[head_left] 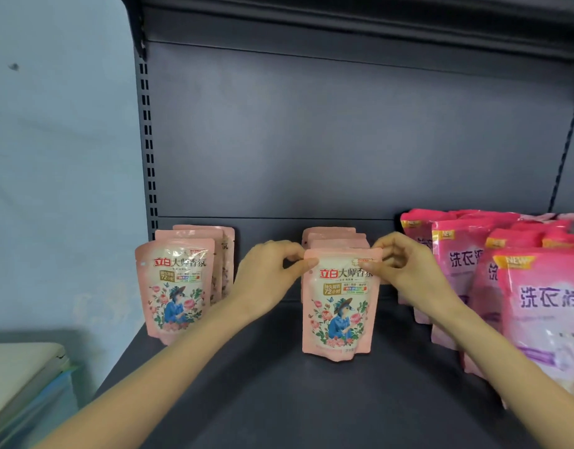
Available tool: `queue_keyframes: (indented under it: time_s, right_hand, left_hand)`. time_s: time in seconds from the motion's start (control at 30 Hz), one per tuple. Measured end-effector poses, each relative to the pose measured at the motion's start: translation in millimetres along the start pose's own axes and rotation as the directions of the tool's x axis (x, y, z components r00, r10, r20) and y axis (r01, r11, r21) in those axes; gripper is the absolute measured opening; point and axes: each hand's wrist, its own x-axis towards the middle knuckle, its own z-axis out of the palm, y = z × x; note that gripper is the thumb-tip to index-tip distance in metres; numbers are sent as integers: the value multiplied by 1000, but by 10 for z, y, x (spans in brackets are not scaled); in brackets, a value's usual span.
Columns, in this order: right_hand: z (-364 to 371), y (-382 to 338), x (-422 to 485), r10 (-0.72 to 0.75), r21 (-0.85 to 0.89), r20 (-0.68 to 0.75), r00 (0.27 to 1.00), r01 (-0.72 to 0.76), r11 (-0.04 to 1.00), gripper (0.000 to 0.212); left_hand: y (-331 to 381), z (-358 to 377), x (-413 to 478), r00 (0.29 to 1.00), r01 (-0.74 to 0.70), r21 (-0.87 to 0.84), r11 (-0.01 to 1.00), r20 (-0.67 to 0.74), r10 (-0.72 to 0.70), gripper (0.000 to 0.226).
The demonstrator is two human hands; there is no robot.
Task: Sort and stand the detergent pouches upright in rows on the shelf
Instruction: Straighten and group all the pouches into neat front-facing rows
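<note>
Head view. A pale pink flowered pouch [339,306] stands upright on the dark shelf [279,384], at the front of a middle row [331,236] of like pouches lined up behind it. The left hand [269,273] pinches the pouch's upper left corner between thumb and forefinger; the right hand [405,267] pinches the upper right corner in the same way, its other fingers curled. A left row [177,293] of matching pouches stands well apart, near the shelf's end. Brighter pink bags [538,306] stand in rows just beside the right forearm. A grey back panel [311,140] rises behind; a blue wall [52,157] lies at left.
</note>
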Motion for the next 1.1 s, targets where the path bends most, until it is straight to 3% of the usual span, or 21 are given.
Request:
queue_keyframes:
  time_s: [0.53,1.1]
  right_hand:
    - [-54,320,206,36,21,-22,999,-36,999,22]
    - [-99,418,273,47,29,56,997,-49,998,21]
  left_hand:
    - [-44,379,249,993,108,2,994,-56,-107,25]
    - [-32,397,219,994,104,-55,993,18,-103,23]
